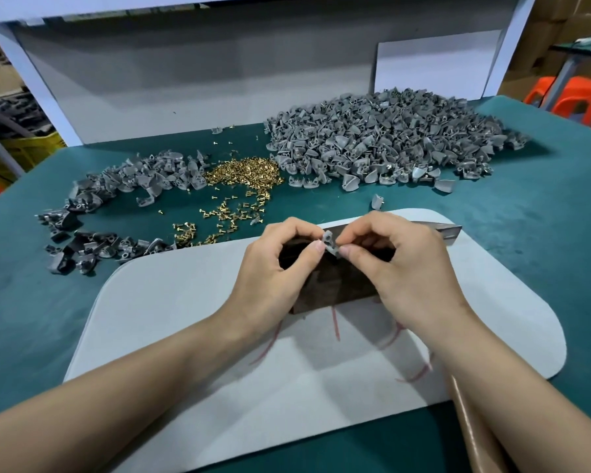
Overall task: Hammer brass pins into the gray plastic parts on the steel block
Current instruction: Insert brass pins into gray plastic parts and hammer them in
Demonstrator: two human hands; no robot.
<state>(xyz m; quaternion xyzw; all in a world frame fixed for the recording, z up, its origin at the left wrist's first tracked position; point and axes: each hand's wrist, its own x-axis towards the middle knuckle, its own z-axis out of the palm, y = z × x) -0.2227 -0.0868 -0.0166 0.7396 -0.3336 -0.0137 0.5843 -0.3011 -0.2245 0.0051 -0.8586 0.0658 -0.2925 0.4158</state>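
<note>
Pinching 1 gray plastic part (330, 242) between them, both hands (338, 264) hover over the steel block (335, 285).

a deep teal table cover (526, 254) is seen under a pale grey mat (185, 319), on which thin red curved lines (335, 324) have been drawn. the large heap of gray plastic parts (389, 141) is shown in a light, matte gray, as is one gray plastic part (330, 241) in front. a smaller heap (93, 199) is mixed with darker, near-black pieces. brass pins (246, 172) are scattered in bright gold. the steel block (328, 288), largely hidden, appears dark brown. a yellow crate (28, 148), orange stools (580, 97) and a white backboard (185, 83) are glimpsed behind.
</note>
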